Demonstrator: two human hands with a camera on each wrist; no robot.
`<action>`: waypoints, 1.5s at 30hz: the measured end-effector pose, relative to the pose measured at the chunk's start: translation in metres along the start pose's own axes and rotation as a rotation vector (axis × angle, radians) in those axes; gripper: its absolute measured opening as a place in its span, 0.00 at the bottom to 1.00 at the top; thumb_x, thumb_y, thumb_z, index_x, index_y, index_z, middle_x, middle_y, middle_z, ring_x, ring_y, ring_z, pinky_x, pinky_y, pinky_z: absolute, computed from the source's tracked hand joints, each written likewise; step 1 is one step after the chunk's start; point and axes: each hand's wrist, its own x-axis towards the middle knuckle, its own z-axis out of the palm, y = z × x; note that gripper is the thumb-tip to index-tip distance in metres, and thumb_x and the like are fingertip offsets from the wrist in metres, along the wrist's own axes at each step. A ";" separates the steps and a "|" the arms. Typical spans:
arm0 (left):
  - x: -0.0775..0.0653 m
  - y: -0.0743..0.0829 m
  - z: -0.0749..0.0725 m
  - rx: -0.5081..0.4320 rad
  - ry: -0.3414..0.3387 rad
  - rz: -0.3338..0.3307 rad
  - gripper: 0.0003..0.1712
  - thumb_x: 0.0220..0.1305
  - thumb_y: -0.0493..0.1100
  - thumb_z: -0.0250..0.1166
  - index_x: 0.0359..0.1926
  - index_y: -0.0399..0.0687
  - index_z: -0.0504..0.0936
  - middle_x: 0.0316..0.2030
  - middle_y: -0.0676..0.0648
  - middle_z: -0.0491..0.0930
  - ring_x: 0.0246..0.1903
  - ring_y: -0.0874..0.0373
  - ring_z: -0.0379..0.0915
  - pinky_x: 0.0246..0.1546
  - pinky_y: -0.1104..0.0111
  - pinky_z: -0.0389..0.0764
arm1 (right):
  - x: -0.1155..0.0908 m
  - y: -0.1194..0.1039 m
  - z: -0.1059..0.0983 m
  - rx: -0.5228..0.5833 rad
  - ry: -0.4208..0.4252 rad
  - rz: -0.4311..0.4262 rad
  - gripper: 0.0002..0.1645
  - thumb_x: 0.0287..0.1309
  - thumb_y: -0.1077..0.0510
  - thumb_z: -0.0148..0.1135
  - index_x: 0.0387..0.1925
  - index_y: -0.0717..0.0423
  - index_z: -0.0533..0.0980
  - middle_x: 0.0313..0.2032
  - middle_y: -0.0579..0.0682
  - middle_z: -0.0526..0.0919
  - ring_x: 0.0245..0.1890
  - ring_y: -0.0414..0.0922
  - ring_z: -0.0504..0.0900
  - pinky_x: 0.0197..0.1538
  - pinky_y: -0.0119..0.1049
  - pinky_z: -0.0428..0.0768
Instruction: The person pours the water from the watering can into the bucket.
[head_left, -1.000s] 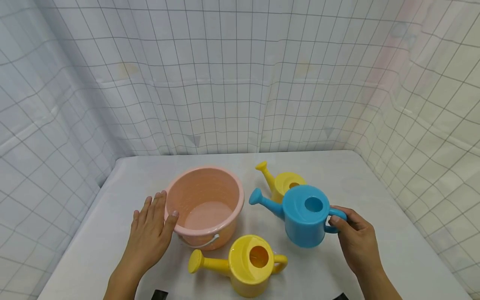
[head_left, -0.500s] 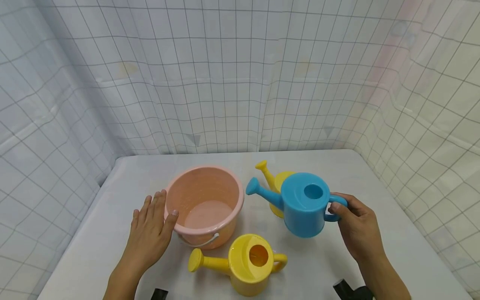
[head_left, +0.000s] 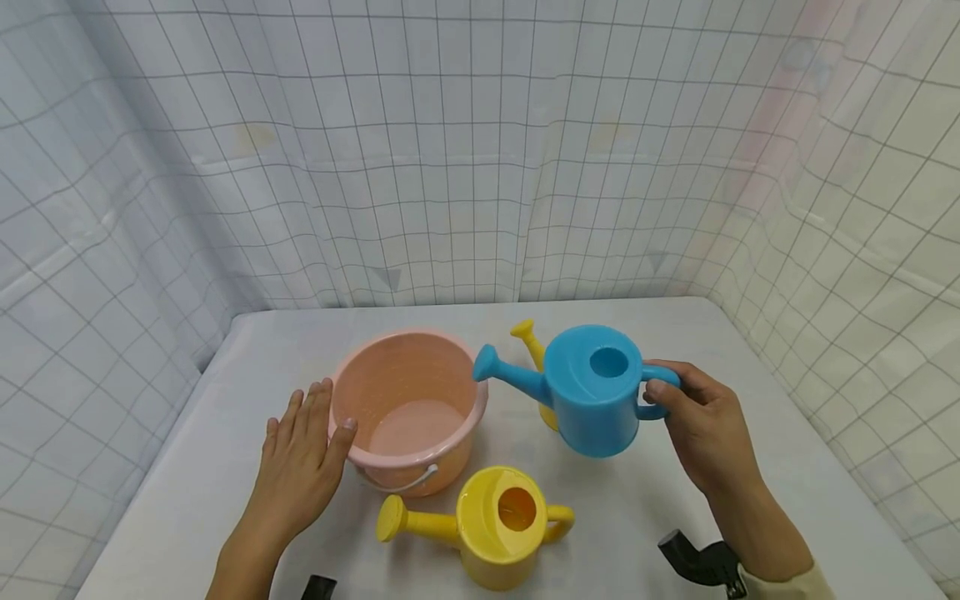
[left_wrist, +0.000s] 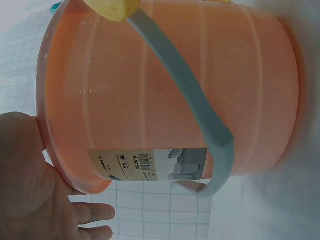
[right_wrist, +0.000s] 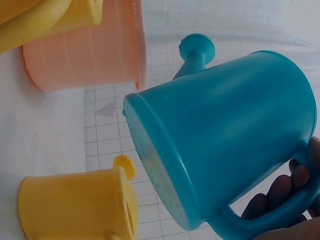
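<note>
My right hand (head_left: 708, 425) grips the handle of a blue watering can (head_left: 592, 396), with fingers curled through the loop in the right wrist view. The can (right_wrist: 235, 130) hangs above the table, its spout tip over the right rim of a pink bucket (head_left: 450, 462). Against the bucket's left side, my left hand (head_left: 300, 467) rests with straight fingers; the left wrist view shows this hand (left_wrist: 30, 175) touching the rim. A grey handle (left_wrist: 190, 95) hangs down the bucket's near side.
One yellow watering can (head_left: 498, 533) stands in front of the bucket. Another yellow watering can (head_left: 534, 346) is partly hidden behind the blue one. Grid-patterned curtains (head_left: 480, 167) surround the white table (head_left: 750, 367) at back and sides.
The blue watering can has risen off the table and moved left toward the bucket in my right hand, covering more of the rear yellow can. My left hand stays put.
</note>
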 end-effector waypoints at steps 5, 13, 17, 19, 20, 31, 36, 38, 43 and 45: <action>0.000 0.000 0.000 0.004 0.006 0.000 0.39 0.73 0.60 0.39 0.75 0.48 0.39 0.73 0.34 0.46 0.73 0.37 0.33 0.65 0.35 0.35 | 0.006 -0.006 0.003 -0.002 -0.031 -0.017 0.15 0.64 0.65 0.54 0.51 0.69 0.74 0.45 0.46 0.81 0.53 0.46 0.73 0.54 0.33 0.75; 0.001 0.001 -0.001 0.003 0.004 0.012 0.39 0.73 0.60 0.38 0.75 0.48 0.39 0.73 0.34 0.45 0.73 0.37 0.32 0.66 0.35 0.35 | 0.014 -0.013 0.008 -0.016 -0.073 -0.035 0.15 0.64 0.62 0.55 0.50 0.67 0.75 0.46 0.45 0.81 0.54 0.46 0.73 0.53 0.33 0.74; 0.001 0.001 -0.001 0.002 0.011 0.015 0.39 0.73 0.60 0.39 0.75 0.48 0.39 0.73 0.34 0.46 0.73 0.37 0.33 0.66 0.35 0.35 | 0.018 -0.017 0.011 -0.044 -0.075 -0.025 0.16 0.63 0.61 0.57 0.50 0.67 0.75 0.46 0.45 0.81 0.55 0.47 0.72 0.53 0.33 0.73; 0.001 0.001 0.000 0.002 0.015 0.017 0.39 0.73 0.60 0.39 0.75 0.48 0.40 0.73 0.34 0.46 0.73 0.37 0.34 0.66 0.35 0.35 | 0.021 -0.019 0.012 -0.060 -0.085 -0.027 0.17 0.63 0.61 0.57 0.50 0.67 0.75 0.46 0.46 0.80 0.55 0.47 0.71 0.53 0.33 0.72; 0.001 0.001 0.000 0.001 0.016 0.017 0.39 0.73 0.60 0.39 0.75 0.48 0.40 0.73 0.34 0.46 0.73 0.37 0.34 0.66 0.35 0.35 | 0.022 -0.020 0.013 -0.069 -0.089 -0.025 0.17 0.63 0.60 0.57 0.50 0.67 0.75 0.46 0.46 0.80 0.55 0.47 0.71 0.53 0.33 0.72; 0.001 0.001 0.000 0.009 0.019 0.012 0.39 0.73 0.60 0.39 0.75 0.47 0.40 0.72 0.33 0.47 0.73 0.37 0.33 0.66 0.35 0.35 | 0.035 -0.026 0.019 -0.115 -0.134 -0.009 0.17 0.62 0.58 0.59 0.49 0.64 0.76 0.45 0.46 0.80 0.51 0.46 0.71 0.52 0.31 0.72; 0.001 0.001 -0.001 0.015 0.012 0.007 0.39 0.73 0.60 0.39 0.75 0.48 0.39 0.73 0.34 0.47 0.73 0.37 0.33 0.65 0.35 0.36 | 0.040 -0.029 0.021 -0.141 -0.147 0.005 0.18 0.62 0.57 0.60 0.49 0.64 0.76 0.44 0.46 0.79 0.49 0.46 0.72 0.54 0.35 0.71; 0.001 0.001 -0.001 0.014 0.010 0.007 0.39 0.73 0.60 0.39 0.75 0.48 0.39 0.73 0.34 0.46 0.73 0.37 0.33 0.65 0.34 0.36 | 0.042 -0.030 0.023 -0.157 -0.150 0.013 0.19 0.61 0.56 0.60 0.49 0.64 0.77 0.44 0.46 0.80 0.51 0.46 0.72 0.57 0.39 0.69; 0.000 0.001 -0.001 0.007 0.007 0.009 0.39 0.73 0.60 0.39 0.75 0.48 0.39 0.73 0.34 0.46 0.73 0.37 0.32 0.65 0.34 0.35 | 0.046 -0.036 0.028 -0.186 -0.157 0.034 0.20 0.61 0.53 0.61 0.50 0.63 0.77 0.46 0.47 0.81 0.56 0.47 0.71 0.61 0.48 0.65; 0.000 0.000 -0.001 0.006 0.006 0.008 0.39 0.73 0.60 0.39 0.75 0.48 0.39 0.73 0.34 0.46 0.73 0.37 0.32 0.65 0.35 0.35 | 0.048 -0.038 0.030 -0.199 -0.164 0.042 0.21 0.60 0.52 0.62 0.49 0.62 0.77 0.47 0.47 0.81 0.56 0.47 0.71 0.61 0.49 0.65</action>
